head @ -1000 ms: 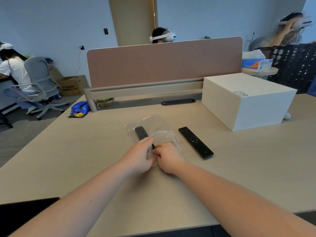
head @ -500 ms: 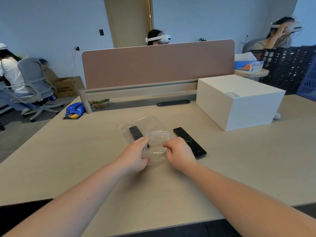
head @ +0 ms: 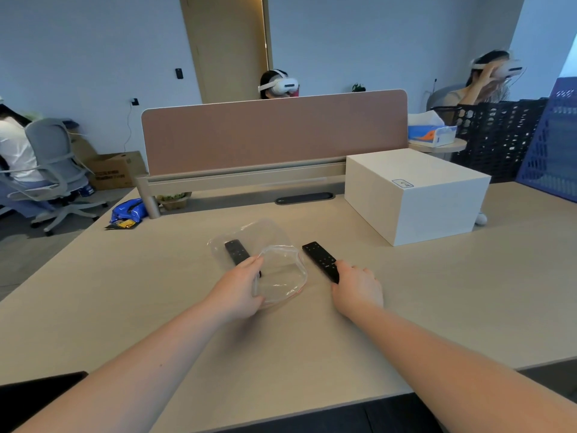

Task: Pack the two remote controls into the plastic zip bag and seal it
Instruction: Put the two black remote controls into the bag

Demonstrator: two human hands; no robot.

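A clear plastic zip bag [head: 281, 278] lies on the beige table [head: 437, 295] with its mouth facing me and gaping open. One black remote [head: 235, 252] lies inside the bag along its left side. My left hand [head: 237, 292] pinches the left edge of the bag's mouth and holds it up. The second black remote [head: 319, 258] lies flat on the table just right of the bag. My right hand [head: 357, 289] has its fingers closed over that remote's near end.
A white box [head: 415, 195] stands at the back right of the table, a pink divider panel [head: 274, 132] along the far edge. A blue snack packet [head: 128, 210] lies at the far left. A dark flat object [head: 31, 395] sits at the near left corner.
My right hand let go of the bag's mouth and moved right onto the near end of the second remote. My left hand kept its hold on the bag, whose mouth now gapes wider.
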